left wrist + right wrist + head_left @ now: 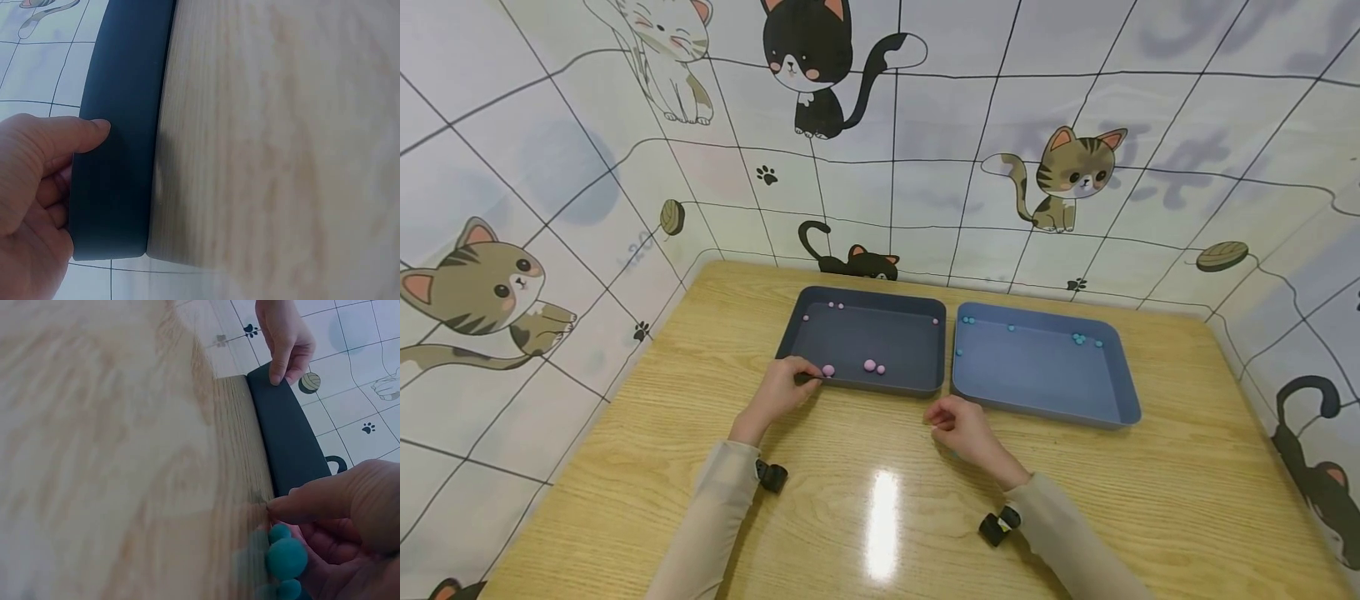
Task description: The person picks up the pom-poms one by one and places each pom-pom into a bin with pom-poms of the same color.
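My left hand [786, 387] grips the near-left corner of a dark grey tray [887, 385], its thumb [97, 132] pressed on the outer wall. Pink balls of different sizes lie in that tray, including a large pink ball [870, 366] near the front wall. Close to the gap between two trays, my right hand [966, 429] hovers low or rests at the tabletop, fingers loosely bent; contact is unclear. Several teal balls [287, 557] sit beside its palm in the right wrist view, mostly hidden from the head view. No ball shows between the fingertips.
To the right stands a blue tray [1037, 408] with small teal balls [1078, 338] scattered along its back and left. Both trays are on a wooden table [820, 517], backed by a cat-print wall covering [940, 192]. Each wrist carries a small black camera [772, 477].
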Tool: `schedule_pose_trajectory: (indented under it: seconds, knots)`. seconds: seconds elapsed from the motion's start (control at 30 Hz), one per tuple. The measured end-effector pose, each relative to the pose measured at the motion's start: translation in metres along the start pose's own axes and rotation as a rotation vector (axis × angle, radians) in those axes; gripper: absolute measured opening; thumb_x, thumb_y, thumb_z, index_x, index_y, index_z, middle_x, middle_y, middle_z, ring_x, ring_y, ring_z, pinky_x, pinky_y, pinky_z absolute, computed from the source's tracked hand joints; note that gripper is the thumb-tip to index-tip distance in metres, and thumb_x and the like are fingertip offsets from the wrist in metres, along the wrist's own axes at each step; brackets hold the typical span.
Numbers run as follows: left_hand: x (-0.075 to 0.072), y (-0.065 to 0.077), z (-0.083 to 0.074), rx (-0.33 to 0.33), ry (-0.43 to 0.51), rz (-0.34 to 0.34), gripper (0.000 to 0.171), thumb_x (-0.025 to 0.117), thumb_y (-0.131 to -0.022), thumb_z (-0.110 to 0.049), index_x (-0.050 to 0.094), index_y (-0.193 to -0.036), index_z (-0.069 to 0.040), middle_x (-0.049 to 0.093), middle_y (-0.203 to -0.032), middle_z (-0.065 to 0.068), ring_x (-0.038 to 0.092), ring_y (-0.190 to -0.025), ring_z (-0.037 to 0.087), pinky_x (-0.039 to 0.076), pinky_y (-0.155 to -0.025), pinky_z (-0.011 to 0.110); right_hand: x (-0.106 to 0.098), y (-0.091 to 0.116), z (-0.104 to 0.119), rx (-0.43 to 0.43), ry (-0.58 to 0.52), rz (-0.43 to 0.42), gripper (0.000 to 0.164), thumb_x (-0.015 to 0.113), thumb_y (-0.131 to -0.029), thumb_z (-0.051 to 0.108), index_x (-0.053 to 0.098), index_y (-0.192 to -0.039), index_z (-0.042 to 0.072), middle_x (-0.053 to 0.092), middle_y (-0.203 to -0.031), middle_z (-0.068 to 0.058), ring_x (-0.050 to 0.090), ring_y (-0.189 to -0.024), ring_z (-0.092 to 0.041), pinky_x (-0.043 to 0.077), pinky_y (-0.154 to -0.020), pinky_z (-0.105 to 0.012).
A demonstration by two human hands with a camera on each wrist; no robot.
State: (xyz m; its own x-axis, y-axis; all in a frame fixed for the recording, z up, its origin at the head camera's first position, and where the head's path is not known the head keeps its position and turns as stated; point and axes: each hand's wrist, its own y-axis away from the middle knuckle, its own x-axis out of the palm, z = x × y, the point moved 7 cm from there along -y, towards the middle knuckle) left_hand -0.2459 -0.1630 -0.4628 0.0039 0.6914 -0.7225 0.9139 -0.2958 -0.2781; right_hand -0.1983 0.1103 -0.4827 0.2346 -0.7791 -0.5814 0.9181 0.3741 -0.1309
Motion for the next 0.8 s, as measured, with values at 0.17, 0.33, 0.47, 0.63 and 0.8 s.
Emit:
schedule_pose_trajectory:
  seconds: [0.17,0.33,0.47,0.63,0.8]
  knots:
    - [-0.0001,-0.0001,0.0003,-0.001,-0.001,0.007,0.008,0.072,-0.078,0.002,0.072,-0.086,0.001,0.068,-0.084,0.011,0.063,-0.082,0.026,0.051,-0.075,0.042,0.0005,-0.0022,-0.0018,0.01,0.014,-0.007,0.018,0.066,-0.074,-0.014,0.065,-0.086,0.0,0.063,-0.085,-0.008,0.061,-0.074,-0.02,0.052,-0.064,-0.023]
    - [0.0,0.0002,0.0017,-0.026,0.003,0.019,0.007,0.071,-0.079,0.001,0.072,-0.086,0.001,0.068,-0.086,0.011,0.062,-0.084,0.026,0.051,-0.076,0.041,0.0007,-0.003,-0.0027,0.014,0.013,-0.008,0.017,0.066,-0.075,-0.013,0.066,-0.086,0.001,0.064,-0.084,-0.008,0.061,-0.073,-0.018,0.052,-0.063,-0.023]
    - [-0.0007,0.0007,0.0004,-0.018,0.001,0.014,0.007,0.071,-0.079,0.001,0.072,-0.086,0.001,0.068,-0.085,0.011,0.062,-0.083,0.026,0.051,-0.075,0.041,0.0001,-0.003,-0.0032,0.021,0.008,-0.007,0.018,0.066,-0.074,-0.013,0.066,-0.085,0.001,0.065,-0.082,-0.007,0.061,-0.071,-0.017,0.052,-0.062,-0.023]
    - [-0.0013,0.0006,-0.0012,-0.001,-0.004,0.003,0.007,0.072,-0.078,0.002,0.072,-0.085,0.0,0.068,-0.083,0.01,0.063,-0.081,0.025,0.052,-0.074,0.041,-0.0002,-0.0032,-0.0039,0.028,-0.01,0.002,0.018,0.065,-0.074,-0.013,0.066,-0.085,0.001,0.065,-0.081,-0.008,0.06,-0.071,-0.017,0.051,-0.061,-0.023]
    - [-0.0009,0.001,-0.0011,0.004,-0.004,0.005,0.007,0.072,-0.078,0.002,0.072,-0.085,0.001,0.068,-0.083,0.011,0.063,-0.081,0.025,0.052,-0.073,0.04,-0.0009,-0.0021,-0.0045,0.04,-0.034,0.009,0.017,0.063,-0.074,-0.012,0.066,-0.086,0.0,0.065,-0.08,-0.009,0.06,-0.07,-0.015,0.051,-0.061,-0.023]
